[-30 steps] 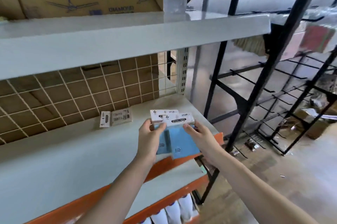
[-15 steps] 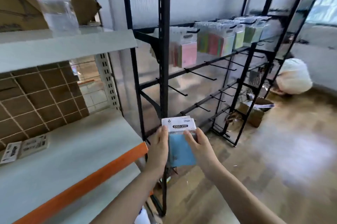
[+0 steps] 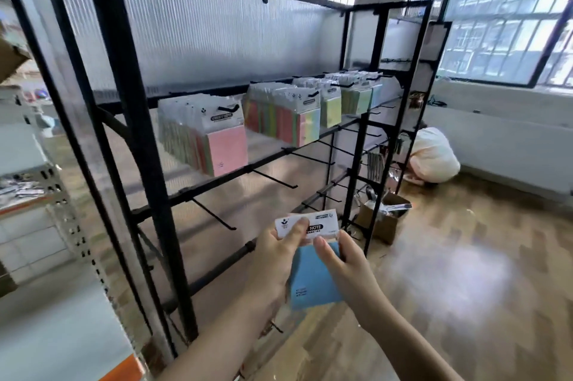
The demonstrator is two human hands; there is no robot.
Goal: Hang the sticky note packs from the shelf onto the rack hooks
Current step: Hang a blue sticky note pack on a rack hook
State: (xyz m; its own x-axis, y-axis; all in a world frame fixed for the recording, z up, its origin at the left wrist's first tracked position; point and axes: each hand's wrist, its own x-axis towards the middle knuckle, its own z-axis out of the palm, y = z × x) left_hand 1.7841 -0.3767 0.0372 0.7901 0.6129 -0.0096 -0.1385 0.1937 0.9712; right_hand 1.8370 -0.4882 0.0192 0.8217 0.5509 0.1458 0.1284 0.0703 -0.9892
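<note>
Both hands hold a small stack of blue sticky note packs (image 3: 313, 281) in the air in front of the black rack (image 3: 148, 132), level with its lower rails. The left hand (image 3: 273, 259) pinches the white header card with its thumb on top; the right hand (image 3: 344, 266) grasps the right edge. Bare hooks (image 3: 214, 214) jut from the rail nearest the hands, while hung packs (image 3: 214, 135) fill the rail above.

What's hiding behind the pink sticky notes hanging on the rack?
Behind the pink pack hang more packs, green and yellow edges showing, all on one hook. Their fronts are covered, so their number stays unknown.
</note>
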